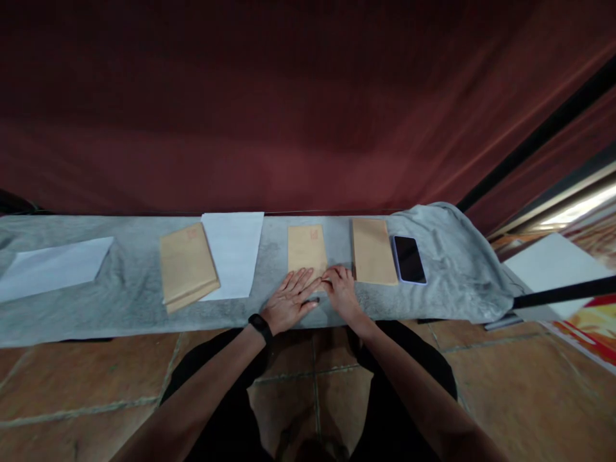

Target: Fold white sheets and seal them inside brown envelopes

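A brown envelope (307, 250) lies on the grey cloth-covered table (120, 289) right in front of me. My left hand (290, 299) rests flat on its near end, fingers stretched out and together, a black band on the wrist. My right hand (341, 290) is beside it with fingers curled, pinching at the envelope's near right corner. A small dark object (312, 300) lies by my left fingertips; I cannot make out what it is.
A stack of brown envelopes (187, 266) and white sheet (233, 253) lie to the left, another white sheet (55, 266) farther left. To the right lie a brown envelope (373, 250) and a black phone (409, 258). A dark red curtain hangs behind.
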A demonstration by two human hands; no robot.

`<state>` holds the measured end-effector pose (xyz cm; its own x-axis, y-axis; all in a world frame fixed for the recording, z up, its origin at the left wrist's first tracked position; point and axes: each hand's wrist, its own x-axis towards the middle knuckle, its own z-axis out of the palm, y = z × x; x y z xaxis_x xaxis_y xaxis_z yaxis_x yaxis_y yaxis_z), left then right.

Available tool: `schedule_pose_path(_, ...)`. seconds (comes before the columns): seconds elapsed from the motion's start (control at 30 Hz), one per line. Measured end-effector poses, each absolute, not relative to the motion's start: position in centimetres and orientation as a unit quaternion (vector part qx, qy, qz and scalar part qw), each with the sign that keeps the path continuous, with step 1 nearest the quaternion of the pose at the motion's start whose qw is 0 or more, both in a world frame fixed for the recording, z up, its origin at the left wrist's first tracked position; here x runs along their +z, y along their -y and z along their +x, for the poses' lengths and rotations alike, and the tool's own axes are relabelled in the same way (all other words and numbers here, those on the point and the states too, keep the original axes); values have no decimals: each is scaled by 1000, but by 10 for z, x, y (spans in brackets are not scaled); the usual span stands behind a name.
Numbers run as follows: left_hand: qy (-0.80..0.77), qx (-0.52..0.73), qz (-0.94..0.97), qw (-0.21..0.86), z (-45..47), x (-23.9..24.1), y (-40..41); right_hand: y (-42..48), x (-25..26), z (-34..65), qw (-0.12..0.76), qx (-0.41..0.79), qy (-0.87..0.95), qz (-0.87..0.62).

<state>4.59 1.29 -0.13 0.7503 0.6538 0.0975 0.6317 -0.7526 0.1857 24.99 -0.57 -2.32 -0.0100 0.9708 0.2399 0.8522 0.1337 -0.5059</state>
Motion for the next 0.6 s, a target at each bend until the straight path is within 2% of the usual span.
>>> schedule_pose_path(0.23,-360,64,928,67,35,0,-7,7,-24,252,307,125,695,-638)
schedule_pose_path(0.6,-358,70,930,46,33,-3,-5,24,-15,245,296,90,752,-582)
